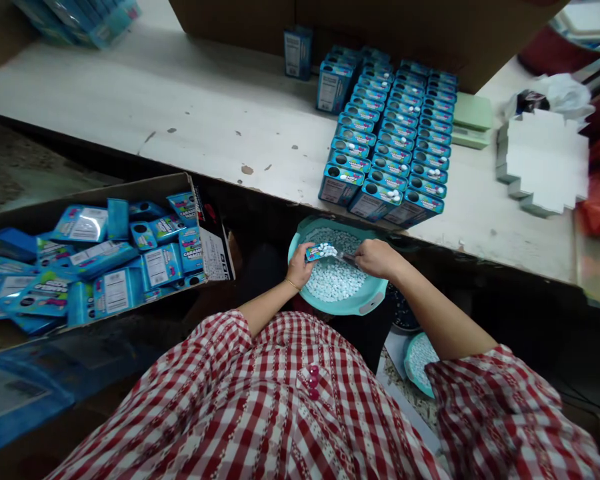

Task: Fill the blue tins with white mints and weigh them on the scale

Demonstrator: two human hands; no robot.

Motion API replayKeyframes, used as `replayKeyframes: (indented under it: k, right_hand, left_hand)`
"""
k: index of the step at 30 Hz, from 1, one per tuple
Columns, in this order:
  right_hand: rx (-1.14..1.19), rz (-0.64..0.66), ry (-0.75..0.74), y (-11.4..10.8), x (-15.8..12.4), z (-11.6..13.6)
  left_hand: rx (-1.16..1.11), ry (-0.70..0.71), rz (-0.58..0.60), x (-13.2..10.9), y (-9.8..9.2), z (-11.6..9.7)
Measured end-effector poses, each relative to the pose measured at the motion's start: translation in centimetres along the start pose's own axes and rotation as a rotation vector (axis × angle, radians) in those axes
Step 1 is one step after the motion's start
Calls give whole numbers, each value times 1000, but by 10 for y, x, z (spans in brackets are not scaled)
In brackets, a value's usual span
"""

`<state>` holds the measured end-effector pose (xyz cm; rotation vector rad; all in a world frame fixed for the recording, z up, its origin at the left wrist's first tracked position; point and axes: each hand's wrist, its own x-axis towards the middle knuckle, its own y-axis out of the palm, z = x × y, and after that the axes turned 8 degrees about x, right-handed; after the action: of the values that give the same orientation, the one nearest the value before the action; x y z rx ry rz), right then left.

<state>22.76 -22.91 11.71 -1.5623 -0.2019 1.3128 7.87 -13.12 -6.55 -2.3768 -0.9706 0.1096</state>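
My left hand [300, 265] is closed around a small blue box [320, 251], held over a turquoise basin [365, 300] full of small white candies [335, 280]. White pieces lie heaped on the box's top. My right hand [377, 258] is closed on a thin tool [349, 259] whose tip meets the box. On the white table [180, 113] beyond, several rows of upright blue boxes [395, 133] stand packed together, some with white candies on top.
A cardboard carton [95, 260] of loose blue boxes sits at my left. A second small turquoise bowl [420, 360] of white pieces rests lower right. White folded cartons [545, 160] and a green block [473, 119] lie on the table's right side.
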Motion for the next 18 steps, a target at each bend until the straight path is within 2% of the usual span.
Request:
replayKeyframes:
  k: [5, 10, 14, 18]
  right_hand:
    - [-12, -35, 21, 0, -11, -2]
    - [123, -104, -6, 12, -32, -32]
    - [216, -148, 93, 53, -21, -59]
    - [146, -137, 208, 108, 17, -56]
  left_hand:
    - [-17, 9, -13, -1, 1, 0]
    - [-7, 41, 3, 0, -5, -6]
    - [15, 58, 53, 3, -12, -10]
    - [-78, -5, 75, 5, -17, -10]
